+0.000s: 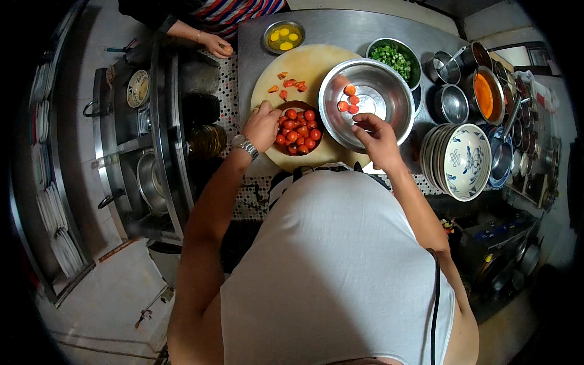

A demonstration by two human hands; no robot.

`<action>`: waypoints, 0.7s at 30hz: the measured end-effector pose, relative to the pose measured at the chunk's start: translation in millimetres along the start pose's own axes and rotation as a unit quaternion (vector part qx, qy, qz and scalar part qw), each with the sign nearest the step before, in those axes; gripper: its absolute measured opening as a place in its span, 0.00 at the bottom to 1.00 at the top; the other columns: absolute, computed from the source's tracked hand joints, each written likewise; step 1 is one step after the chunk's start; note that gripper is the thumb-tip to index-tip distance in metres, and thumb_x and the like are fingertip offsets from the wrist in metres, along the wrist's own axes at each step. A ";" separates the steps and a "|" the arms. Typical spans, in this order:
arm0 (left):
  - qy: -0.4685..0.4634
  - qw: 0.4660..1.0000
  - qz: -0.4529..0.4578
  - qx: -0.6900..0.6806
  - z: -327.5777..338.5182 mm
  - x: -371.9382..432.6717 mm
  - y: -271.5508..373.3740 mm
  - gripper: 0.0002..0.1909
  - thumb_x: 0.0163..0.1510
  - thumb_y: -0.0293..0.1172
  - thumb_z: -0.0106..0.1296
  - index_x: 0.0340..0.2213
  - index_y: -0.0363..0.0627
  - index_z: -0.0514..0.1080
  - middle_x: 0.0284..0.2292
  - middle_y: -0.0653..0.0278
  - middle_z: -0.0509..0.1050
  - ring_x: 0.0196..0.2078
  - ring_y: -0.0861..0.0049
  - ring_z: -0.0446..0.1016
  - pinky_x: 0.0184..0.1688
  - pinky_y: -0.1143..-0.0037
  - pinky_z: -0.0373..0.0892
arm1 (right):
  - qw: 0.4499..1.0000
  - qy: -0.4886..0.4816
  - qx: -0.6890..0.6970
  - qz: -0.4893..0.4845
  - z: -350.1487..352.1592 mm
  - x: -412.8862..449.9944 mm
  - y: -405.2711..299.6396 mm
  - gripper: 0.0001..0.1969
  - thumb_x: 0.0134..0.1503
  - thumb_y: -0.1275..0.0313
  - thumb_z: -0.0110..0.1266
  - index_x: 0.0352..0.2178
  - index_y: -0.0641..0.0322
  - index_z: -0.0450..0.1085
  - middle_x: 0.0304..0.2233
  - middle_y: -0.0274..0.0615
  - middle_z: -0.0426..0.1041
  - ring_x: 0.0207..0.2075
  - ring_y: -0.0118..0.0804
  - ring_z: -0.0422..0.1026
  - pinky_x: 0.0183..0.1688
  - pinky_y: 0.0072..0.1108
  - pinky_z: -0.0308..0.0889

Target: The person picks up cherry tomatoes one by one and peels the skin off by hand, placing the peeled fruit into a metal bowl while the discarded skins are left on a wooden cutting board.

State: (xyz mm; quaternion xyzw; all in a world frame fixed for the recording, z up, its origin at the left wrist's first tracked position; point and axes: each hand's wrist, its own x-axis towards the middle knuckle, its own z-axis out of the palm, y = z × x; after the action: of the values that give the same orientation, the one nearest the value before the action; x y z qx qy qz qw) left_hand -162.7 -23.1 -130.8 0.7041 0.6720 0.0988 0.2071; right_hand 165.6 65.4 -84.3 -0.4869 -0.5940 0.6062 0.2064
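Note:
On a round cutting board (pixel 315 57) stands a brown bowl (pixel 292 153) full of cherry tomatoes (pixel 299 130). My left hand (pixel 263 123) is at the bowl's upper left rim; its fingertips are partly hidden, so its hold is unclear. My right hand (pixel 375 137) hangs over the near side of a large steel bowl (pixel 401 114), fingers apart, with nothing visible between them. Several tomato pieces (pixel 353 100) lie inside that steel bowl. Small red and orange tomato scraps (pixel 289 83) are scattered on the board, above the brown bowl.
A small bowl of cracked eggs (pixel 285 36) and a bowl of chopped greens (pixel 391 61) stand behind. Stacked patterned bowls (pixel 465 162) and a pan of orange liquid (pixel 483 96) are at right. Another person's hand (pixel 218 44) holds an egg (pixel 228 49) at upper left.

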 end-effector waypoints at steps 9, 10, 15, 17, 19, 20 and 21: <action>-0.058 0.998 -0.023 0.014 -1.6 5.4 -7.2 0.17 0.53 0.24 0.57 0.46 0.41 0.72 0.41 0.51 0.68 0.45 0.51 0.73 0.46 0.60 0.71 | 0.999 -0.011 0.004 0.031 -6.2 -8.9 -12.1 0.14 0.61 0.71 0.60 0.45 0.68 0.73 0.39 0.39 0.78 0.40 0.28 0.76 0.43 0.21 0.71; -0.057 0.998 -0.021 0.016 -2.3 5.8 -7.1 0.17 0.53 0.24 0.57 0.46 0.41 0.72 0.41 0.51 0.68 0.45 0.51 0.73 0.46 0.60 0.71 | 1.000 -0.009 0.004 0.029 -6.3 -10.5 -10.2 0.14 0.61 0.71 0.60 0.45 0.68 0.73 0.39 0.39 0.78 0.40 0.28 0.76 0.43 0.21 0.71; -0.079 0.994 -0.064 -0.037 -7.5 4.6 -11.8 0.15 0.53 0.24 0.56 0.44 0.39 0.71 0.39 0.49 0.72 0.42 0.51 0.74 0.45 0.60 0.72 | 0.998 -0.008 0.053 0.038 -0.7 -15.7 -0.1 0.11 0.62 0.74 0.59 0.44 0.68 0.73 0.37 0.34 0.77 0.38 0.23 0.73 0.41 0.17 0.68; -0.082 0.992 -0.073 -0.059 -4.6 5.9 -20.1 0.15 0.54 0.26 0.56 0.44 0.40 0.71 0.39 0.48 0.73 0.41 0.51 0.75 0.43 0.59 0.72 | 0.998 -0.012 0.056 0.031 1.2 -16.4 -0.2 0.09 0.62 0.76 0.58 0.43 0.68 0.73 0.36 0.31 0.76 0.39 0.21 0.72 0.44 0.15 0.67; -0.086 0.990 -0.083 -0.081 -3.4 3.5 -27.0 0.14 0.54 0.28 0.56 0.43 0.41 0.70 0.39 0.47 0.74 0.39 0.50 0.76 0.42 0.58 0.73 | 0.997 -0.017 0.066 0.038 2.1 -16.8 -2.5 0.09 0.62 0.76 0.58 0.44 0.68 0.73 0.36 0.31 0.76 0.40 0.21 0.72 0.44 0.16 0.67; -0.079 0.984 -0.107 -0.115 -6.0 4.3 -26.0 0.13 0.56 0.26 0.57 0.42 0.39 0.70 0.35 0.52 0.75 0.37 0.60 0.77 0.39 0.64 0.74 | 0.996 -0.018 0.074 0.046 2.1 -17.1 -3.9 0.09 0.62 0.76 0.58 0.44 0.68 0.73 0.37 0.32 0.76 0.40 0.21 0.72 0.44 0.16 0.67; -0.071 0.978 -0.131 -0.148 -8.5 4.9 -24.8 0.12 0.57 0.25 0.57 0.41 0.37 0.69 0.32 0.56 0.76 0.34 0.71 0.78 0.36 0.70 0.76 | 0.996 -0.017 0.075 0.046 2.6 -16.5 -4.2 0.09 0.62 0.76 0.58 0.44 0.68 0.73 0.37 0.32 0.76 0.40 0.21 0.72 0.44 0.16 0.67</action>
State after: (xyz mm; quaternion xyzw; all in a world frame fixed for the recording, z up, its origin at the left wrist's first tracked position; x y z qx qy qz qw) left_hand -188.3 -16.6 -134.4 0.5767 0.7197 0.1191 0.3677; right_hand 169.4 51.3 -75.2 -0.4866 -0.5271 0.6660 0.2045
